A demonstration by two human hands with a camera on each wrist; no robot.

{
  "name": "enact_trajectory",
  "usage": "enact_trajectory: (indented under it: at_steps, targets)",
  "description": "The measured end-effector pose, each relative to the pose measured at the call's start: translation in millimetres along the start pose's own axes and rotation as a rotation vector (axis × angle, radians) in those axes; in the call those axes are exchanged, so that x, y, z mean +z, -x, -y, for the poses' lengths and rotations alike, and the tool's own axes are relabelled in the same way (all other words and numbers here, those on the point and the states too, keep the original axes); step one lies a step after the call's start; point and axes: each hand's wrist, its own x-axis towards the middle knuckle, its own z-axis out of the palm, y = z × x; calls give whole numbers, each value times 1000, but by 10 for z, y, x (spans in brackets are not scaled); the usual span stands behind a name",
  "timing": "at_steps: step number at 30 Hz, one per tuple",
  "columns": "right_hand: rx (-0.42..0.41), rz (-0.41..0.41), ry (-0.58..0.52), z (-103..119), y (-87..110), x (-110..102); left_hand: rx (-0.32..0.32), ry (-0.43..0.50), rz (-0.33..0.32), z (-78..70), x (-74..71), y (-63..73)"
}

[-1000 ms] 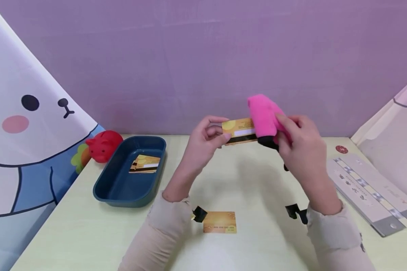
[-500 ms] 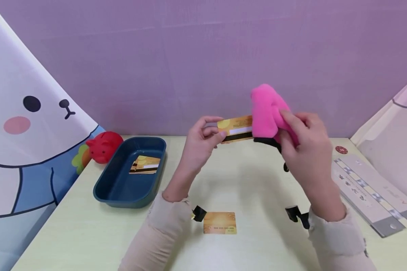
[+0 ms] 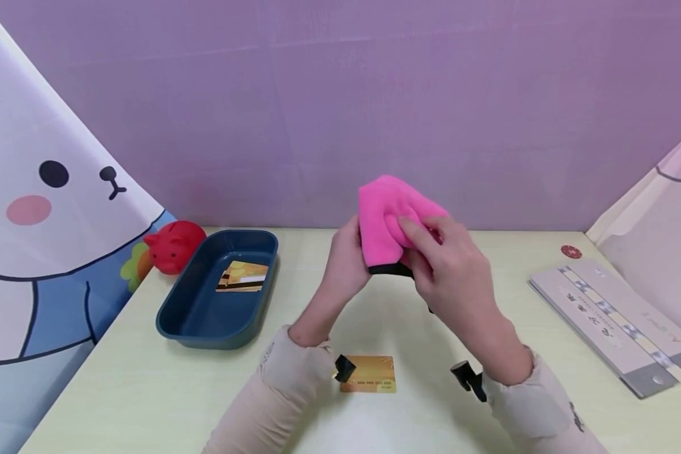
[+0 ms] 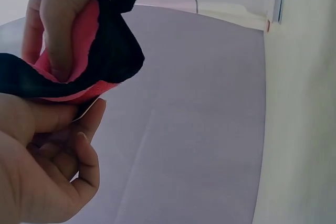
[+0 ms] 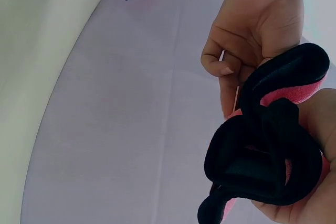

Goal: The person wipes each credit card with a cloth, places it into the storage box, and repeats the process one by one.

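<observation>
My right hand [image 3: 456, 271] grips a bunched pink cloth [image 3: 383, 221] with a black edge, high above the table. In the left wrist view, fingers of the right hand push into the folds of the cloth [image 4: 86, 40]. My left hand [image 3: 343, 261] is right behind it, its fingertips covered by the cloth in the head view. It pinches a card, of which only a thin edge [image 4: 88, 110] shows below the cloth. The right wrist view shows the cloth's dark side [image 5: 252, 166] close against the left hand [image 5: 257, 30].
A blue tray [image 3: 173, 315] on the left holds several gold cards [image 3: 243, 276], next to a red piggy bank [image 3: 176, 246]. Another gold card [image 3: 369, 374] lies near the front. A grey folder [image 3: 613, 321] and a red chip [image 3: 571, 251] lie on the right of the table [image 3: 119, 391].
My right hand has moved left and slightly down with the cloth, over the card in my left hand. The card's face, seen earlier, is now hidden. The left hand has barely shifted.
</observation>
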Motion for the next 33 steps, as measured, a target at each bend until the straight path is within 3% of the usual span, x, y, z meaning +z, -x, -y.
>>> enact_trajectory:
  at_steps: [5, 13, 19, 33]
  targets:
    - [38, -1, 20, -16, -11, -2, -65, 80, 23, -37, 7, -23]
    - [98, 17, 68, -80, -56, -63, -119, 162, 44, -74, -33, -48]
    - [188, 40, 84, -173, -75, -141, -120, 217, 79, -100, -104, -64]
    - [330, -1, 92, -425, -104, -298, -118, 294, 94, -176, -298, -78]
